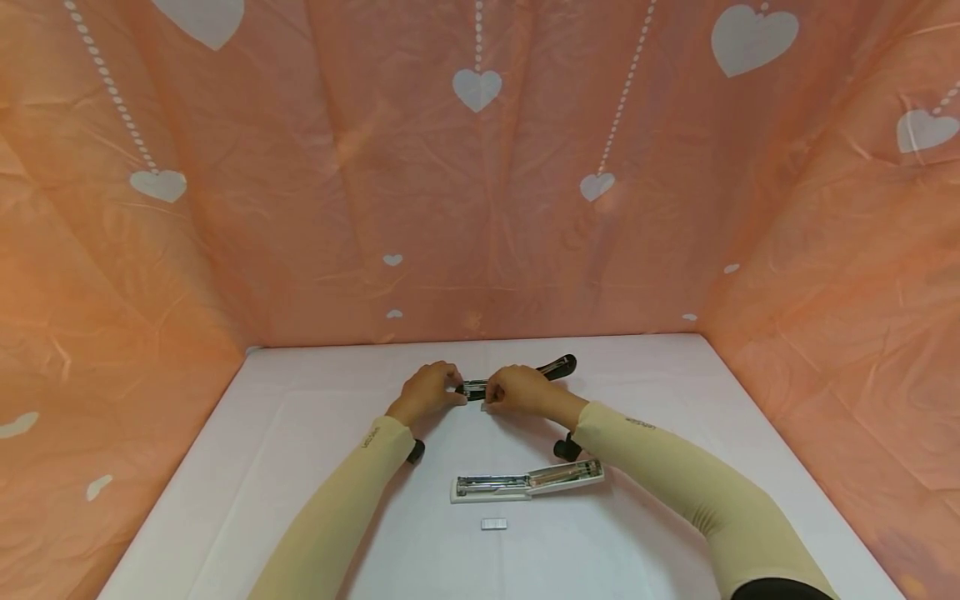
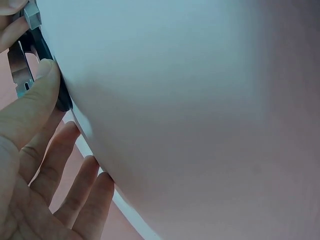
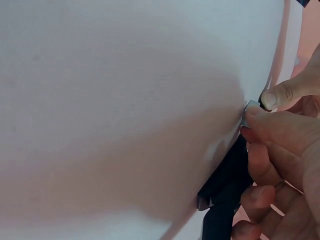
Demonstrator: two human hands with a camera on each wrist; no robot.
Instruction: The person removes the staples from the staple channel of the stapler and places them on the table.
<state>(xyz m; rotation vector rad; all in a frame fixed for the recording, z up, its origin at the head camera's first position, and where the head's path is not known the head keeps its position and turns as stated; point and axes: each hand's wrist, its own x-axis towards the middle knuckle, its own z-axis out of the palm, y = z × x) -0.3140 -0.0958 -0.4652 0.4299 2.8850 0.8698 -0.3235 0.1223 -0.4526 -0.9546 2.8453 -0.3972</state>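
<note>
A black stapler point(image 1: 558, 367) lies opened out on the white table, partly covered by the hands. My left hand point(image 1: 431, 392) pinches its front end, with the thumb point(image 2: 46, 75) along the near side of the base in the left wrist view. Between thumb and forefinger, my right hand point(image 1: 519, 390) holds a short strip of staples point(image 3: 251, 107) close beside the stapler's base. That strip point(image 2: 32, 15) also shows at the top of the left wrist view. The stapler's middle is hidden behind the right hand.
Nearer the body, a white stapler point(image 1: 491, 488) lies opened out on the table point(image 1: 300, 467). A second strip of staples point(image 1: 493, 524) rests just in front of it. An orange curtain point(image 1: 480, 217) with hearts encloses the table's back and sides.
</note>
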